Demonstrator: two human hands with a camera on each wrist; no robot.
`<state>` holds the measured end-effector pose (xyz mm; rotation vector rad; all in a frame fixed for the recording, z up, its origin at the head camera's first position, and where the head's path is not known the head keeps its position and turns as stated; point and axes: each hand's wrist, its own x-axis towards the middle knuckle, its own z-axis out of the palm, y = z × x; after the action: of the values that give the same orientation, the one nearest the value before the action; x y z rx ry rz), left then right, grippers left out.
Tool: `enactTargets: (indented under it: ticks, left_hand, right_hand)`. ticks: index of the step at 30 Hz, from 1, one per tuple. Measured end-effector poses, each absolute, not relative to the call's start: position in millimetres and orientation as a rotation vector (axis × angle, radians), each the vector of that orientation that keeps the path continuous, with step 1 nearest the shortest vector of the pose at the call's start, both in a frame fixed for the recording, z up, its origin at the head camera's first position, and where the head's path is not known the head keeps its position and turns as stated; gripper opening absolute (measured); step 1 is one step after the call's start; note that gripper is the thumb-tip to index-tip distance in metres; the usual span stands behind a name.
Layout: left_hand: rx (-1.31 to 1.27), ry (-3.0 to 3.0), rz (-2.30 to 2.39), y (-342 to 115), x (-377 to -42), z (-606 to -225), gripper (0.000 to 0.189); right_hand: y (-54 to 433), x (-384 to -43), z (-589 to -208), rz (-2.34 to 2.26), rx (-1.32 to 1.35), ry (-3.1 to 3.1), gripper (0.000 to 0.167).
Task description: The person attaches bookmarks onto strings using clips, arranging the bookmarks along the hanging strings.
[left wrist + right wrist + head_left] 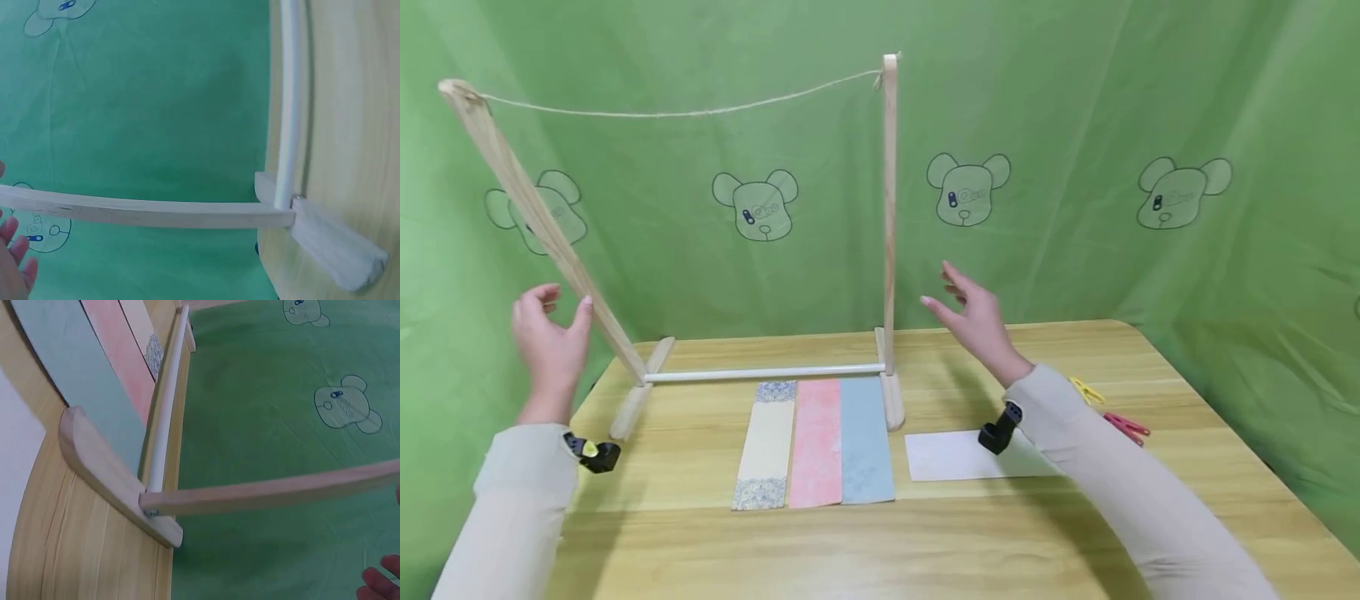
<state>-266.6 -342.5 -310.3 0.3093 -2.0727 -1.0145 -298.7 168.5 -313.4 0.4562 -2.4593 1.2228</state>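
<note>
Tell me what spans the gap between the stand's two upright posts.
From left post to right post, a slack string hangs near the top and a white rod runs low; the head view shows both.

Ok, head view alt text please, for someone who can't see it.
A person's left hand and right hand are raised either side of a pale wooden frame strung with slack beige string. On the wood-grain table lie a flat cream strip, pink strip and blue strip; to their right, a white rectangle, yellow clip and red clip.
</note>
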Motion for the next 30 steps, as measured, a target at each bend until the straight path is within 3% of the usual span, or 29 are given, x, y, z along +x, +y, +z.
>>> enactTargets:
  ticks: [13, 30]
  left_hand:
    - [0.451, -1.906, -1.569, -346.2, -286.5, -287.2, 0.054]
    - [0.53, -1.565, -1.77, -335.1, -307.7, -282.4, 0.021]
  right_hand:
    - [113.1, -307.3, -306.1, 1.715, 0.194, -2.289, 0.071]
    - [76.9, -320.1, -316.0, 1.727, 0.13, -2.032, 0.048]
